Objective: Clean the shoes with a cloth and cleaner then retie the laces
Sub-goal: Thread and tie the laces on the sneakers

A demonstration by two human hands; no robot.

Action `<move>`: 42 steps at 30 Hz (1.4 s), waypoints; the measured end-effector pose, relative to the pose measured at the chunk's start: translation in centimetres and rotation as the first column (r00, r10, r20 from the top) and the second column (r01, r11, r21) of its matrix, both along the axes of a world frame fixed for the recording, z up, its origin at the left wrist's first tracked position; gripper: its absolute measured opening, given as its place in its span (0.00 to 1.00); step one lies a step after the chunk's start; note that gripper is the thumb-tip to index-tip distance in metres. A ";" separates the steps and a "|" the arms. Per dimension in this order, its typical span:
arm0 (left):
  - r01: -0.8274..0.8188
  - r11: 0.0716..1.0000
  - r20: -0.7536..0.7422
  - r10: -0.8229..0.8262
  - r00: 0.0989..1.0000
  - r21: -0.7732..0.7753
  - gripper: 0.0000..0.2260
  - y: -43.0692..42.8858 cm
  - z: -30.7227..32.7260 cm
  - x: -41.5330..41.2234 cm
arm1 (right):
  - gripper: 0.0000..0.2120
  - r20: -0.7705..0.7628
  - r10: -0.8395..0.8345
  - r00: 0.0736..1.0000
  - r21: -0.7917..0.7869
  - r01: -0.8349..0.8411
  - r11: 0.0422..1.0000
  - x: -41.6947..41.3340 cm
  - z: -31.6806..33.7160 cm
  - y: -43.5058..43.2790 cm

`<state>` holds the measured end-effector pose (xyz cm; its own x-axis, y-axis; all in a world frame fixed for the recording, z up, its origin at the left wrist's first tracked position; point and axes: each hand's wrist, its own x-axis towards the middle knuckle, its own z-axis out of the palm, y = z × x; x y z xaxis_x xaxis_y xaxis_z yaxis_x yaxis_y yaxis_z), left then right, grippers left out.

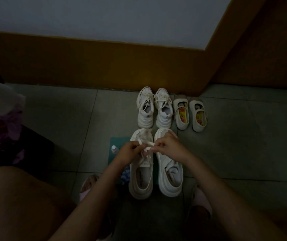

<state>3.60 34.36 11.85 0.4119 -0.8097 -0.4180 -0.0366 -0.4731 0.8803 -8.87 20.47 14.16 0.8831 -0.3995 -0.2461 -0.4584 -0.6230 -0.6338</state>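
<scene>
— Grey tiled floor (60, 119) runs up to an orange skirting (104, 66) in a dim corner; that's all my feed gives me. How far along do you make us?

— Late, I'd judge. My left hand (128, 150) and right hand (167, 145) meet over the forepart of the near left shoe (141, 180). Each grip is pinched on the laces (145, 141), with a loop showing between them. So I'm on the retying, not the wiping.

— And the cleaning things?

— What I take for the teal cloth (117, 141) lies flat under that shoe's left side, and the bottle (114, 149) stands at its left edge. Neither is in hand. The near right shoe (169, 180) sits just beside the left one. My right hand hides its front, so I cannot tell whether it is laced; I reckon it is what's left.

— Room to move?

— Tight ahead: laced sneakers (154, 108) and strap shoes (189, 113) stand between my work and the skirting. Open tiles lie to the left and right. Nearest me, my feet in pink slippers (87, 185) flank the heels, so I'd draw the ends out sideways, not back.
</scene>
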 end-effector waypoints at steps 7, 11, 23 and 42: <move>-0.080 0.995 -0.211 0.090 0.973 0.059 0.11 0.3 -0.3 0.0 | 0.07 -0.013 -0.021 1.000 0.330 0.024 0.944 -1.2 1.4 1.5; -0.102 0.993 -0.307 0.115 0.945 0.059 0.08 0.4 -0.1 -0.2 | 0.09 -0.085 0.037 0.996 0.374 -0.003 0.927 -1.7 0.7 2.5; -0.036 0.999 -0.091 0.035 0.995 -0.012 0.04 0.1 0.4 -0.4 | 0.05 -0.123 0.031 0.992 0.325 0.011 0.946 -1.2 -0.7 2.2; -0.166 0.979 0.095 0.177 0.980 -0.116 0.08 0.2 0.1 -1.1 | 0.08 -0.039 -0.300 0.953 0.584 0.266 0.767 0.7 -2.3 2.6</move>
<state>2.46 34.56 11.96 0.5851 -0.7609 -0.2805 -0.0572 -0.3837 0.9217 -8.20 23.05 11.84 0.7713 -0.4319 -0.4676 -0.5104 0.0192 -0.8597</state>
